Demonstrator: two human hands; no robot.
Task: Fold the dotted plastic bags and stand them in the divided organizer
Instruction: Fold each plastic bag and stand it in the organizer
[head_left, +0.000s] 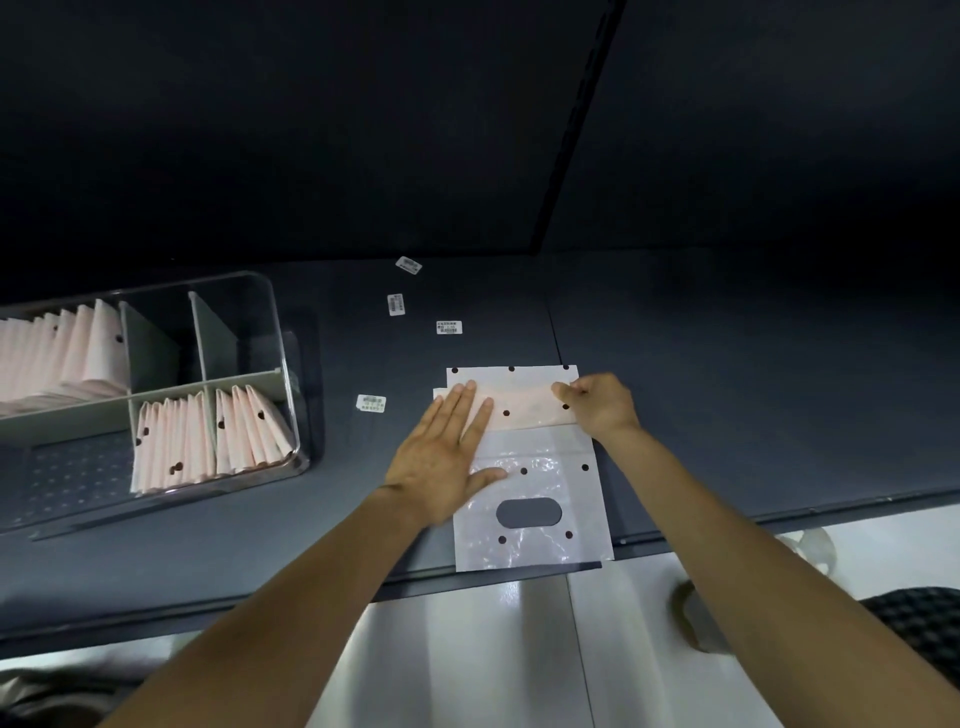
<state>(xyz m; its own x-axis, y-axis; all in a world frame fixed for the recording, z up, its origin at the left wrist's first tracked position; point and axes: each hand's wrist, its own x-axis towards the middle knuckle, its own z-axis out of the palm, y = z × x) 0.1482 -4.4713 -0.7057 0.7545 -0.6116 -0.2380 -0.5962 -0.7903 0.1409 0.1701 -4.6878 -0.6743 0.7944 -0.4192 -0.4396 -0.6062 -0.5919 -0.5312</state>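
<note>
Hands (524, 431) flatten the half-folded, dotted plastic bag (540, 499).

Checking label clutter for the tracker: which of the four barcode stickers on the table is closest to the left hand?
The barcode sticker lying left of the dotted bag, between it and the organizer. The other three lie farther back on the table, beyond the bag's far edge, away from the left hand.

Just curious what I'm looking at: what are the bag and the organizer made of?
Bag: thin glossy plastic film, by its crinkly glare and see-through look. Organizer: likely clear hard plastic, its walls transparent with shiny edges; the dividers look matte grey.
</note>
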